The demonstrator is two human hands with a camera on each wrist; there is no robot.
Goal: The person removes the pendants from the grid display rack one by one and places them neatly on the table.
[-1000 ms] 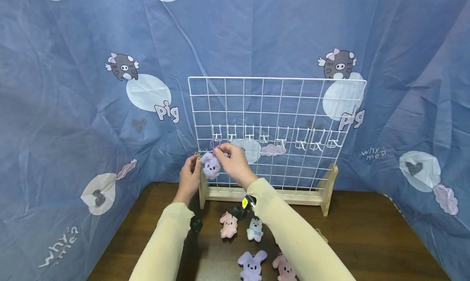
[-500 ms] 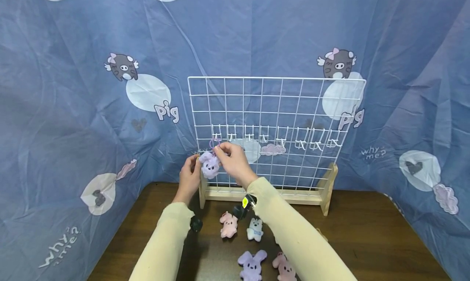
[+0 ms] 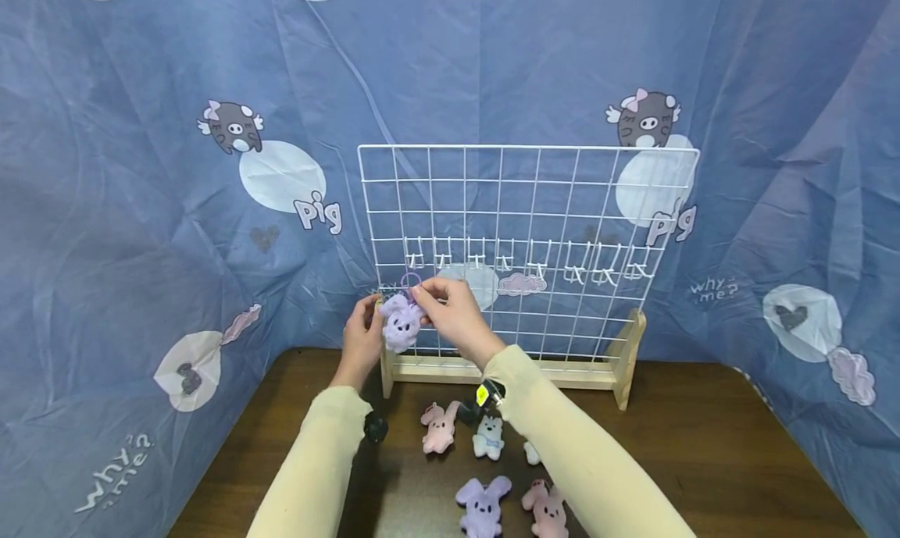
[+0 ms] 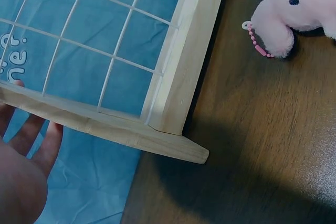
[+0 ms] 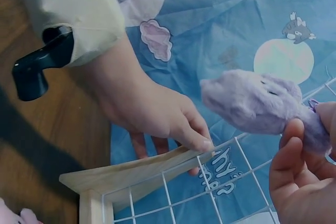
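Observation:
My right hand point(image 3: 455, 315) pinches a purple plush bunny keychain point(image 3: 401, 329) near its ear. The bunny's purple ring point(image 3: 411, 274) stands up above the fingertips, just below the leftmost white hook point(image 3: 416, 260) and apart from it. In the right wrist view the plush point(image 5: 252, 103) dangles beyond the thumb and fingers of that hand point(image 5: 310, 182). My left hand point(image 3: 362, 341) grips the wooden end post point(image 4: 105, 127) of a white wire grid rack point(image 3: 501, 179), thumb on one side and fingers on the other.
Several white hooks line the grid's middle row. On the brown table point(image 3: 703, 444) lie a pink bunny point(image 3: 439, 429), a white bear with a blue bow point(image 3: 488, 438), a purple bunny point(image 3: 482, 508) and another pink bunny point(image 3: 547, 510). My right sleeve partly covers another white plush point(image 3: 532, 453).
The right hand has drawn slightly down and back with the purple bunny, so its ring now sits lower, away from the leftmost hook. The left hand stays on the post.

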